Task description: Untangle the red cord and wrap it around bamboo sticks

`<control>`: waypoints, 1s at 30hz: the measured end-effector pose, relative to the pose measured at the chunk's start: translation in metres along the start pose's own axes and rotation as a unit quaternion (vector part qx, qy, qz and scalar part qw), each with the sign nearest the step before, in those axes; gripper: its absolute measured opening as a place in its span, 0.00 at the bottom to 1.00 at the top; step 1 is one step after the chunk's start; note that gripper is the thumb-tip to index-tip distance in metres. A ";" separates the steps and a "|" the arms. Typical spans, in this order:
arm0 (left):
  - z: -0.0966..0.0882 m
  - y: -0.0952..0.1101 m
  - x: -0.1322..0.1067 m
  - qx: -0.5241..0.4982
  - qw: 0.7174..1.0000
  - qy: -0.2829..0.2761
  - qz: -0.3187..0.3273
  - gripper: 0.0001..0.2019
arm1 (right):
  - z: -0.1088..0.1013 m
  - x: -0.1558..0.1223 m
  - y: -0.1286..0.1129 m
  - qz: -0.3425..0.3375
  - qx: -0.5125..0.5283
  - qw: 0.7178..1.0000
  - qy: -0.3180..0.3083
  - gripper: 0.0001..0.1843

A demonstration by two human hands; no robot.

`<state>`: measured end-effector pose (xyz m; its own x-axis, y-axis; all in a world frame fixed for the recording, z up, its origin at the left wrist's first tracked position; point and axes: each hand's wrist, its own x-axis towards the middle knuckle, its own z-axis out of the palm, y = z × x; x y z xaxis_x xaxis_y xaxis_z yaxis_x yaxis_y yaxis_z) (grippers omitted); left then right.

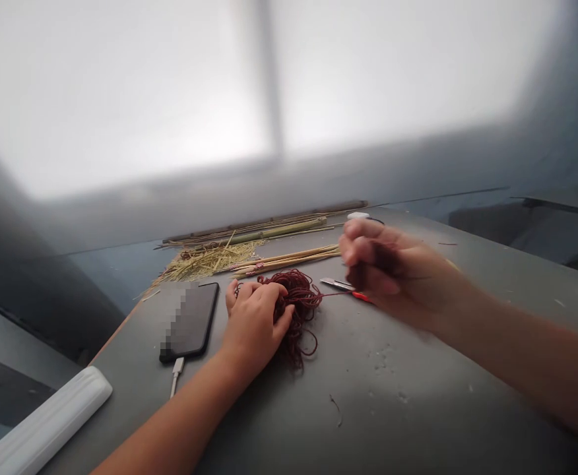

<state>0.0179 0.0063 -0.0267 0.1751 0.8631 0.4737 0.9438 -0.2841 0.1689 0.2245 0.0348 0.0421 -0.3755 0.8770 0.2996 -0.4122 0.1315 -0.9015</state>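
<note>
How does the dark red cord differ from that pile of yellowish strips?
The cord is dark red; the strips are yellowish. The cord curls in loops; the strips are mostly straight. The left hand touches the cord, not the strips. Both lie in loose piles on the table.

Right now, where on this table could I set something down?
On the table's near side, between the cord bundle and right arm, barring small scraps; more beyond that arm. It's crowded around and beyond the left hand: phone, sticks, straw.
</note>
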 end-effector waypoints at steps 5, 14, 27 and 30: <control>-0.032 0.028 -0.015 -0.022 0.978 0.142 0.154 0.16 | -0.016 0.019 0.026 0.078 0.093 0.992 -0.019 0.21; -0.020 0.050 -0.056 -0.040 0.936 -0.052 0.347 0.09 | -0.020 0.019 0.034 0.067 0.080 0.993 -0.049 0.22; 0.005 0.053 -0.083 0.082 0.904 0.155 0.391 0.15 | -0.020 0.017 0.051 0.086 0.050 0.994 -0.055 0.24; 0.003 0.054 -0.084 0.097 0.903 0.139 0.396 0.14 | -0.020 0.016 0.051 0.093 0.040 0.993 -0.054 0.25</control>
<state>0.0548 -0.0800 -0.0596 0.7641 0.2757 0.5833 0.5899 -0.6646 -0.4586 0.2136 0.0649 -0.0055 -0.5371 0.8270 0.1664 -0.3903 -0.0687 -0.9181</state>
